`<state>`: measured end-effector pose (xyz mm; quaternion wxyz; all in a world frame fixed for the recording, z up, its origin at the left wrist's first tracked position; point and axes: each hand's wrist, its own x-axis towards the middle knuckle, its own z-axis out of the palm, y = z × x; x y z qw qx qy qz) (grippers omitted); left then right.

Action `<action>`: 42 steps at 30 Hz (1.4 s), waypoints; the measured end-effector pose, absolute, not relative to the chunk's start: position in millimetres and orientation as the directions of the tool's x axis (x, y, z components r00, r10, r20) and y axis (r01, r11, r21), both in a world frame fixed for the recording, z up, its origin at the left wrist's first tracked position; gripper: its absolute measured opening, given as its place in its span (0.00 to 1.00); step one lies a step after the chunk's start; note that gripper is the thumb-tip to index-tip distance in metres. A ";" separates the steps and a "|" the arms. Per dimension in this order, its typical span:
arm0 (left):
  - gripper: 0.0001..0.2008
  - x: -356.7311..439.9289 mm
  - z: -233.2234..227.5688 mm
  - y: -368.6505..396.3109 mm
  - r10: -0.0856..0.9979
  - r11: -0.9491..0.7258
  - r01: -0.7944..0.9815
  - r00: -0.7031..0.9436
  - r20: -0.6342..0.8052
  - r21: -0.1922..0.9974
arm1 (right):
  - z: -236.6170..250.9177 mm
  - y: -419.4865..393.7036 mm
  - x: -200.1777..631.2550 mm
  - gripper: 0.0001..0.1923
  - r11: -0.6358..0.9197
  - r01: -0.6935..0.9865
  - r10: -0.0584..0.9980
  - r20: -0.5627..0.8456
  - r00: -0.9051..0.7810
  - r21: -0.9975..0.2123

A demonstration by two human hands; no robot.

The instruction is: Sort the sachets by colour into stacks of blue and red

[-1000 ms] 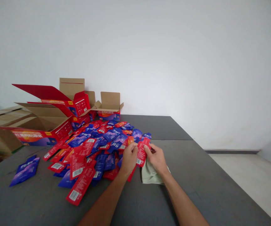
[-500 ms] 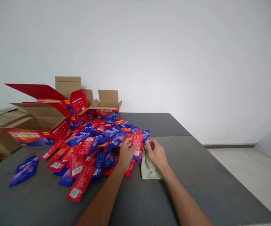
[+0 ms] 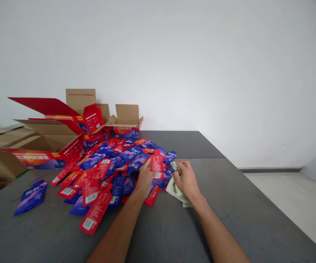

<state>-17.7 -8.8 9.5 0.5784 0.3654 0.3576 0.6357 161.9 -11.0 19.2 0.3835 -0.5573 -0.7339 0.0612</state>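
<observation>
My left hand (image 3: 145,179) is closed on the edge of a red pouch (image 3: 157,164), whose printed side with a white barcode faces me. Just to its right, my right hand (image 3: 184,179) grips a pale green cloth (image 3: 175,188); the cloth hangs crumpled below the fingers, close above the dark table. Left of both hands spreads a heap of red and blue pouches (image 3: 116,160). Several blue pouches (image 3: 170,157) lie behind and between the hands. Another red pouch (image 3: 151,196) sticks out beside my left wrist.
Open red cartons (image 3: 92,118) stand at the back left, with a smaller open box (image 3: 126,130) beside them. A brown cardboard box (image 3: 1,160) is at the far left. One blue pouch (image 3: 32,197) lies apart on the grey table (image 3: 245,226). A white wall rises behind.
My right hand has gathered the cloth in its fingers and lifted part of it. The red pouch in my left hand has shifted slightly left, away from the right hand.
</observation>
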 end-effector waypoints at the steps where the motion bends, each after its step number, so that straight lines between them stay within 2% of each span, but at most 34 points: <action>1: 0.39 -16.6 10.8 -10.1 0.998 -0.064 -0.487 -0.044 0.049 0.871 | 21.0 -12.4 159.3 0.21 0.449 0.727 0.822 0.559 -0.108 -0.519; 3: 0.39 -14.8 12.1 -12.6 0.998 -0.060 -0.506 0.001 0.070 0.860 | 21.5 -17.6 150.0 0.23 0.588 0.645 0.746 0.636 -0.199 -0.488; 5: 0.40 -14.0 12.0 -14.4 0.994 -0.061 -0.516 0.048 0.100 0.855 | 18.9 -23.6 138.7 0.25 0.686 0.586 0.684 0.655 -0.320 -0.431; 8: 0.41 -14.2 10.6 -16.8 0.987 -0.056 -0.495 0.102 0.123 0.867 | 14.1 -27.8 128.5 0.27 0.731 0.565 0.650 0.642 -0.407 -0.382; 13: 0.39 -9.5 11.6 -24.5 0.940 -0.028 -0.418 0.297 0.165 0.908 | 15.0 -19.5 140.7 0.24 0.637 0.656 0.675 0.703 -0.222 -0.405; 16: 0.40 -4.3 12.8 -27.2 0.918 -0.032 -0.413 0.347 0.190 0.910 | 17.9 -16.7 148.8 0.24 0.602 0.687 0.670 0.726 -0.157 -0.407; 22: 0.42 -9.1 13.3 -21.2 0.967 -0.110 -0.477 0.150 0.204 0.872 | 21.8 -28.6 134.2 0.27 0.719 0.597 0.636 0.683 -0.359 -0.355; 27: 0.37 -15.9 21.3 -19.8 0.977 -0.091 -0.526 0.115 0.177 0.846 | 22.9 -34.7 123.1 0.27 0.747 0.543 0.641 0.633 -0.434 -0.384; 30: 0.36 -14.7 24.9 -19.5 0.984 -0.092 -0.540 0.081 0.160 0.837 | 20.0 -32.6 124.5 0.23 0.750 0.496 0.639 0.670 -0.378 -0.437; 33: 0.32 -14.3 25.7 -18.1 0.988 -0.113 -0.553 0.022 0.150 0.826 | 17.7 -29.6 128.3 0.20 0.709 0.472 0.665 0.719 -0.200 -0.524; 36: 0.31 -17.3 24.5 -16.5 0.992 -0.125 -0.560 -0.054 0.114 0.819 | 19.2 -28.5 131.2 0.17 0.641 0.453 0.707 0.706 -0.035 -0.619; 40: 0.37 -20.2 21.8 -16.1 0.990 -0.117 -0.542 -0.124 0.059 0.832 | 22.4 -29.7 130.7 0.16 0.631 0.420 0.727 0.686 -0.025 -0.653; 42: 0.35 -18.3 20.1 -16.3 0.989 -0.131 -0.527 -0.126 0.076 0.840 | 21.8 -30.1 129.0 0.17 0.657 0.401 0.714 0.698 -0.055 -0.639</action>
